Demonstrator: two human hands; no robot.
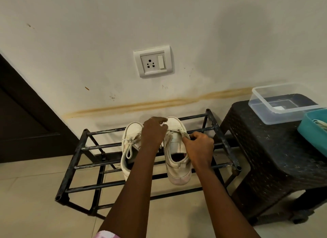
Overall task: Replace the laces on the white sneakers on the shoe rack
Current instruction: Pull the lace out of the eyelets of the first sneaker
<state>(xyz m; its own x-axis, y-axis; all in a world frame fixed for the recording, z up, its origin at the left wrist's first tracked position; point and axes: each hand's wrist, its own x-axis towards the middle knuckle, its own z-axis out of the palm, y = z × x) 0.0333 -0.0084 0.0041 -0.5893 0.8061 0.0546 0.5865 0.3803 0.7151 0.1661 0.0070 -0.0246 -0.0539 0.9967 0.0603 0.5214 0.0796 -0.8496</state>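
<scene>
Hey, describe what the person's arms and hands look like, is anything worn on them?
The left hand and right hand are bare, no gloves. Both forearms are uncovered, no watch or bracelet showing. A bit of pink-and-white cloth shows at the bottom edge by the left arm; sleeve or not, I cannot tell.

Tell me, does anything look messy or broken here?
Yes. A long yellowish-brown streak smears the wall just above the shoe rack, like a dried stain. The rack's black paint looks scuffed too.
</scene>
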